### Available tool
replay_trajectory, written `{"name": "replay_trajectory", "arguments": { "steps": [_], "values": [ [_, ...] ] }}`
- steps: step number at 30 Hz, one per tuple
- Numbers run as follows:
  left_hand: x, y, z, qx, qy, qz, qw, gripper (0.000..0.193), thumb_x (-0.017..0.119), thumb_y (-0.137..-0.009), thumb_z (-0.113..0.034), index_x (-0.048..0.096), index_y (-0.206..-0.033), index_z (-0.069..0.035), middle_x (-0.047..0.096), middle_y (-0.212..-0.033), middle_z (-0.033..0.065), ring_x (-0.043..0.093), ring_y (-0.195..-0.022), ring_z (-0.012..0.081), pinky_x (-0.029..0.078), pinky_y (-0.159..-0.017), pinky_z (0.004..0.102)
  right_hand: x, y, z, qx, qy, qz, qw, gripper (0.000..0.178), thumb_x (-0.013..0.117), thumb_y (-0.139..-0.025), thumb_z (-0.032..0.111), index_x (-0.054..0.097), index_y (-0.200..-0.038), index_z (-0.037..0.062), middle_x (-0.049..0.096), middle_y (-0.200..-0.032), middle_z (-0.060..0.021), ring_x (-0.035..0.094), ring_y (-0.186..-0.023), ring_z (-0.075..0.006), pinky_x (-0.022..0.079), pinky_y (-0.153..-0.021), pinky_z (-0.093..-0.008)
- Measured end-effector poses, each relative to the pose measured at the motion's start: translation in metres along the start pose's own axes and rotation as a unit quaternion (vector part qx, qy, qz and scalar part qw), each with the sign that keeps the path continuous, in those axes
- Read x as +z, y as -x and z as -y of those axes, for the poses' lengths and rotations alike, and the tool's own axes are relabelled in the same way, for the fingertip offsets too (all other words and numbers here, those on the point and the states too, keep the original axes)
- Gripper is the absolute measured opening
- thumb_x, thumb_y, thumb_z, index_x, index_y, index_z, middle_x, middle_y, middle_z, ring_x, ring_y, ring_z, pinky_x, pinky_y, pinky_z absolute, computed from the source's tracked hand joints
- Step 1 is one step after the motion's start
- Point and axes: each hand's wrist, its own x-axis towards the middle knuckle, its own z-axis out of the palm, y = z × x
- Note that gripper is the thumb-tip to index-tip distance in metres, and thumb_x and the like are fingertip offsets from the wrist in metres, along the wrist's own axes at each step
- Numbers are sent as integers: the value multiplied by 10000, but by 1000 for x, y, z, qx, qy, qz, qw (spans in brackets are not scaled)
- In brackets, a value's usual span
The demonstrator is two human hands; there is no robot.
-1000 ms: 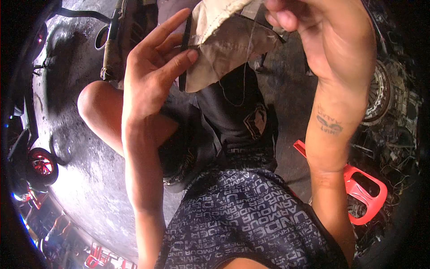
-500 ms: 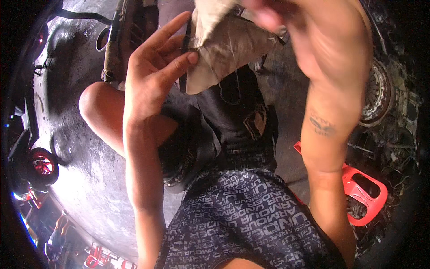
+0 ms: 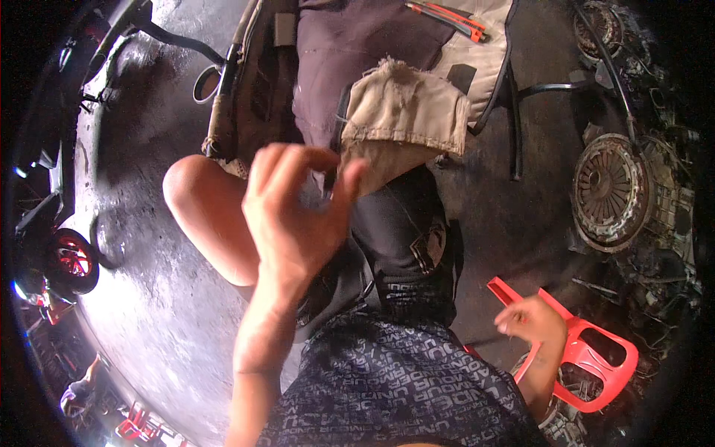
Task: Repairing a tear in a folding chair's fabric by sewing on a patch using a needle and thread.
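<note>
A beige cloth piece (image 3: 406, 104) with a frayed top edge and a seam along its lower side lies folded over my knee, on a larger mauve-brown cloth (image 3: 342, 52). My left hand (image 3: 294, 205) hovers at its lower left corner, thumb and curled fingers apart, with nothing visible between them. Far down to the right, my right hand (image 3: 532, 320) is drawn back beside a red plastic stool (image 3: 607, 380). Its fingers are pinched together; anything in them is too small to make out. An orange-and-dark utility knife (image 3: 454, 22) rests on the cloth at the top.
Greasy round clutch parts (image 3: 611, 194) and other metal parts pile up along the right. A frame tube with a ring (image 3: 207, 86) stands left of the cloth. A wheel with a red hub (image 3: 73, 261) is at the far left.
My right hand has swung from the raised cloth down to the lower right. My left hand has let go of the cloth and lowered; the beige piece now lies folded on my knee.
</note>
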Motion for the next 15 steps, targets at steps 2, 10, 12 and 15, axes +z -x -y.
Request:
{"name": "replay_trajectory", "arguments": {
  "steps": [2,10,12,15],
  "values": [
    [12,3,-6,24,-31,-1,999,262,864,-705,-185,648,-810,-78,626,-808,77,611,-720,273,497,-667,379,10,2,34,-80,113,9,990,184,755,-841,125,740,-1001,36,738,-849,-95,692,-741,-156,539,-673,-296],
    [21,-14,-3,-3,-41,39,998,193,760,-783,-206,678,-822,-35,646,-754,105,654,-727,291,517,-686,390,107,-99,172,-574,205,-45,792,235,667,-866,177,641,-1045,27,649,-854,-131,667,-786,-326,556,-731,-424],
    [13,-21,-7,-37,3,70,997,172,731,-794,-180,681,-830,-18,656,-745,111,656,-700,277,521,-676,374,148,-146,167,-573,342,-66,742,157,625,-809,124,616,-951,57,647,-868,-125,671,-791,-314,545,-698,-418],
    [-5,-21,-7,-107,76,118,984,149,682,-814,-139,681,-838,8,666,-724,118,648,-649,242,524,-661,341,183,-176,176,-567,366,-18,737,99,607,-804,168,644,-860,95,634,-849,-85,662,-785,-279,518,-730,-418]
  ]
}}
